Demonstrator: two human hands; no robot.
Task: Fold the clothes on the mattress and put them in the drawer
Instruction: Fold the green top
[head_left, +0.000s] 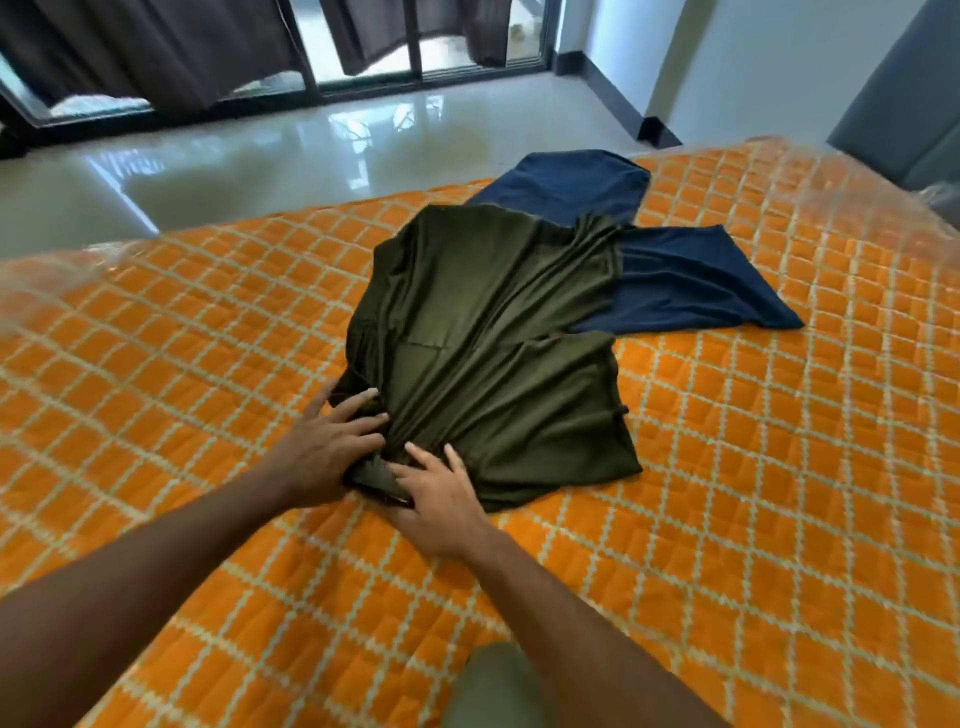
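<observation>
On the orange quilted mattress (727, 467), approx. centre, lies an olive-green garment (493, 338), rumpled w/ folds bunching toward its near edge. Left hand (322, 447) rests on that near-left corner, fingers (358, 402) spread & fairly straight, pressing the cloth down. Right hand (441, 493) is just beside it, touching the near edge, fingers (423, 457) spread over the fabric; thumb side looks tucked at the hem, can't tell if it pinches anything. A navy garment (675, 280) lies partly under the green one's far-right side, reaching toward the mattress's far edge. Beyond: glossy tile floor (260, 150), dark curtains (156, 47) at a glass door. No drawer in view.
</observation>
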